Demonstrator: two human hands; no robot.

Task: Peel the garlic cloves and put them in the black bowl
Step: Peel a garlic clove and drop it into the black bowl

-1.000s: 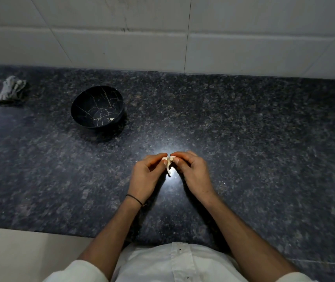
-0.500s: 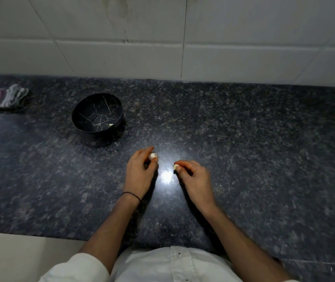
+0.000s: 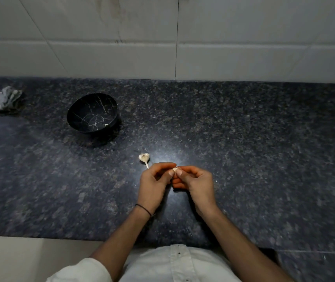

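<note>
Item 1: one pale garlic clove [image 3: 174,169], pinched between the curled fingers and thumbs of my left hand [image 3: 152,186] and my right hand [image 3: 197,184], both closed on it, held above the counter [image 3: 243,149] in front of me.
Item 2: one garlic stalk [image 3: 144,158] with papery skin, lying on the counter just beyond my left hand.
Item 3: one black bowl [image 3: 92,112], upright, further back to the left, well apart from the clove, with a small pale bit inside.
Item 4: one crumpled cloth [image 3: 2,99], far left.

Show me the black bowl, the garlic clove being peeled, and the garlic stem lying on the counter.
black bowl [image 3: 79,115], head view, inner left wall.
garlic clove [image 3: 174,169], head view, its visible pale top.
garlic stem [image 3: 144,157], head view, its papery head.
</note>
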